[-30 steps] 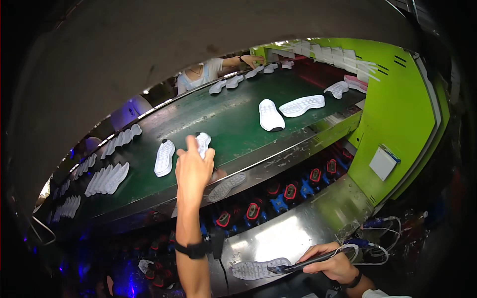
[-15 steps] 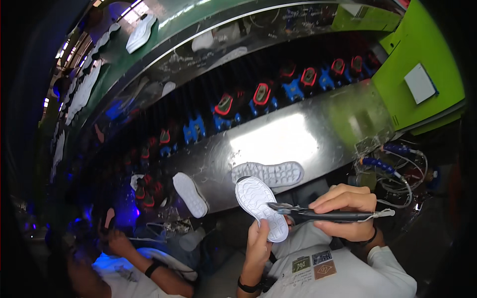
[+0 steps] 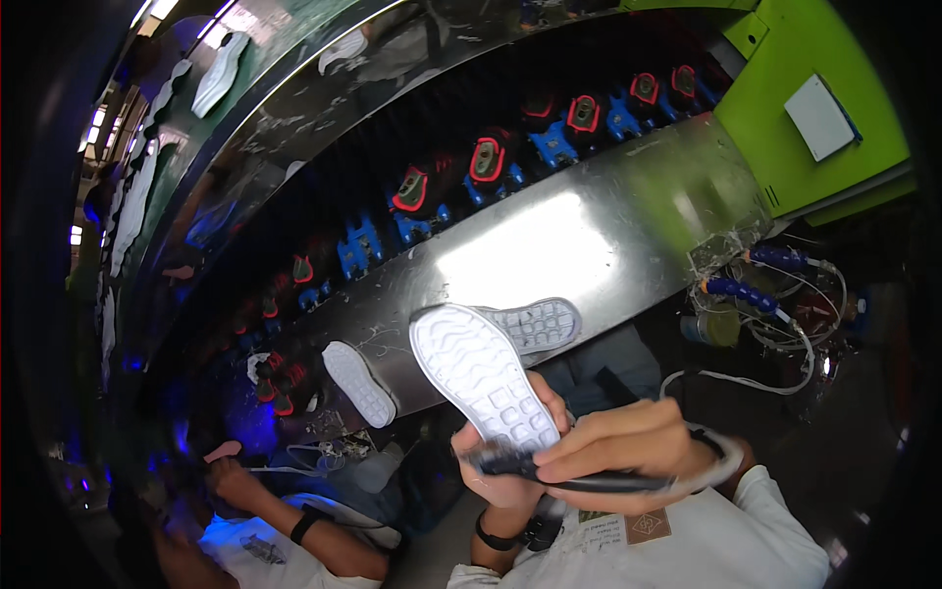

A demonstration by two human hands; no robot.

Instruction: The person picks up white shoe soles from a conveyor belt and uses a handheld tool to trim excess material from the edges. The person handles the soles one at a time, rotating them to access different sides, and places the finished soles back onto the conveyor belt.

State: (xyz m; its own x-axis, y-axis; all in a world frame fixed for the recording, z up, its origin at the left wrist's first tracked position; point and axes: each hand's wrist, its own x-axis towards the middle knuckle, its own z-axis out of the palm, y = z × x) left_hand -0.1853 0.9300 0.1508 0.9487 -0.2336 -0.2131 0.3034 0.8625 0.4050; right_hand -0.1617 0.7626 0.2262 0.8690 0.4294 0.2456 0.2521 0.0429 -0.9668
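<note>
A white shoe sole (image 3: 471, 358), tread side up, is gripped near its lower end by my left hand (image 3: 505, 481), fingers wrapped round both edges. My right hand (image 3: 623, 447) is closed on a black-handled brush (image 3: 579, 481) with a pale tube at its rear end. The brush's tip crosses in front of my left hand, just below the sole's lower end; blur hides whether it touches. Behind the held sole, a second sole (image 3: 545, 324) lies on the metal bench, partly covered. Another white sole (image 3: 358, 383) rests on the bench to the left.
The metal bench (image 3: 648, 226) runs across the middle. Red and black shoe uppers on blue holders (image 3: 358, 247) line its far side. Blue hoses (image 3: 741, 293) and a jar stand at right, beside a green cabinet (image 3: 834, 69). A co-worker's hand (image 3: 234, 483) is at lower left.
The brush has gone from the sole's tread down to its lower end, by my left hand. The held sole has come closer to the camera. The view has shifted slightly.
</note>
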